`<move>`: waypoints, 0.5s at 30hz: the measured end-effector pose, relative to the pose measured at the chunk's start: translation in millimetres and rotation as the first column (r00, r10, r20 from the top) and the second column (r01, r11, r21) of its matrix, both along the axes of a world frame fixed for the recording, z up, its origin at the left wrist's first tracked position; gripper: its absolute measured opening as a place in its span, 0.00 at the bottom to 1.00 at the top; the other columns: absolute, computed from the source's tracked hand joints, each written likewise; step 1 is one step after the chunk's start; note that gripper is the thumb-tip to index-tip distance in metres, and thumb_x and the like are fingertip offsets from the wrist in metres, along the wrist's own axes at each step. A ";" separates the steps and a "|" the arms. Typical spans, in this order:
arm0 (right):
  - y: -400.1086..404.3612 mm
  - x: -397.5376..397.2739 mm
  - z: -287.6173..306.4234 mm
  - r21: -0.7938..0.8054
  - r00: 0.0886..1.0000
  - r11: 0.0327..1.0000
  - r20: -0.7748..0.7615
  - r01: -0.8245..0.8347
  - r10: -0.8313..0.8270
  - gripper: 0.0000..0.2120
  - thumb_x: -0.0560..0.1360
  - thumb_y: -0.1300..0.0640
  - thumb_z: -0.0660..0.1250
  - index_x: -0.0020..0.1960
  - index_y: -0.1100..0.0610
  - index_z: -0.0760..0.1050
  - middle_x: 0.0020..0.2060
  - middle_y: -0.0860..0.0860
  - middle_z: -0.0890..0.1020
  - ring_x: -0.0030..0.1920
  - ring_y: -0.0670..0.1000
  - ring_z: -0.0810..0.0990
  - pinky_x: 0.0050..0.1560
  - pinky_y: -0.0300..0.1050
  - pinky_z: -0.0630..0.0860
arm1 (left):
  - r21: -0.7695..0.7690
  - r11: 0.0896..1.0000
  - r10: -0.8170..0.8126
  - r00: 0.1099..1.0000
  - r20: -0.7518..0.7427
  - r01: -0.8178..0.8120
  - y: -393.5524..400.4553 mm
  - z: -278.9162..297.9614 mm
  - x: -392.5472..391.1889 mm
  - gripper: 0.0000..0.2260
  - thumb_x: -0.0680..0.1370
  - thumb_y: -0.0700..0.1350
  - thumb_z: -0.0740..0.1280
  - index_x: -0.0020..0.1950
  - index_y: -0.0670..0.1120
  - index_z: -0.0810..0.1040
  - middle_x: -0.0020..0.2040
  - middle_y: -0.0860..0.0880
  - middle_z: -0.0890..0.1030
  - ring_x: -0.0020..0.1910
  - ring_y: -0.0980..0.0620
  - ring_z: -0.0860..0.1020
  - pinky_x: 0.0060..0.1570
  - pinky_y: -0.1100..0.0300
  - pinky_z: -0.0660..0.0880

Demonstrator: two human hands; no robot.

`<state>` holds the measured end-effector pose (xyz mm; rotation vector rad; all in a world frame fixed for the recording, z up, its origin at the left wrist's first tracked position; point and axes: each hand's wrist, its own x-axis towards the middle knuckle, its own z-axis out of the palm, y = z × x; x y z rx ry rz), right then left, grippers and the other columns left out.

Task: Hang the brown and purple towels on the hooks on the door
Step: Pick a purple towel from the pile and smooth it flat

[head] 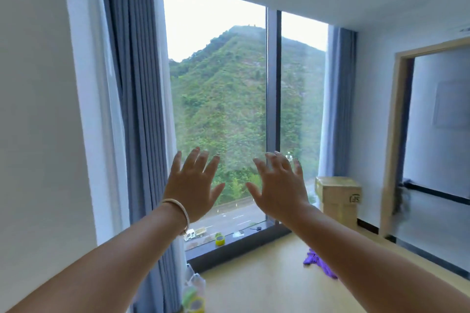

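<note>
1. Head view: the left hand and the right hand are both held up in front of the window. Their fingers are spread wide and they hold nothing, so I think no towel has been picked up yet.
2. The purple towel lies in a heap on the floor, partly behind the right arm.
3. I cannot see the brown towel or the hooks; they must be somewhere else.

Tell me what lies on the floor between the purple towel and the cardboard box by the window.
In the head view, only bare pale wooden floor shows between the crumpled purple towel and the brown cardboard box; the right forearm hides part of that stretch.
</note>
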<state>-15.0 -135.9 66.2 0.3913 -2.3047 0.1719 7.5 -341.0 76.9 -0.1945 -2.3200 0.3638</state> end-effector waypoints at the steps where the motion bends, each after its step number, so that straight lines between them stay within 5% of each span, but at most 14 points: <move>1: 20.1 -4.1 -0.4 -0.006 1.000 1.000 -0.003 0.030 -0.030 0.30 0.75 0.37 0.59 0.73 0.49 0.63 0.72 0.54 0.66 0.73 0.56 0.60 0.72 0.65 0.52 | -0.006 0.999 -0.033 0.999 -0.001 0.033 20.9 -1.0 -9.5 0.31 0.78 0.64 0.51 0.77 0.50 0.58 0.75 0.46 0.64 0.75 0.45 0.58 0.73 0.40 0.51; 15: 298.4 -32.7 -9.2 -0.013 0.882 0.882 0.015 0.472 -0.471 0.29 0.76 0.37 0.58 0.74 0.48 0.62 0.73 0.53 0.66 0.74 0.54 0.60 0.72 0.65 0.54 | -0.020 0.904 -0.427 0.904 0.010 0.427 306.7 -5.8 -122.4 0.31 0.79 0.64 0.46 0.78 0.51 0.49 0.78 0.48 0.57 0.77 0.48 0.54 0.73 0.40 0.49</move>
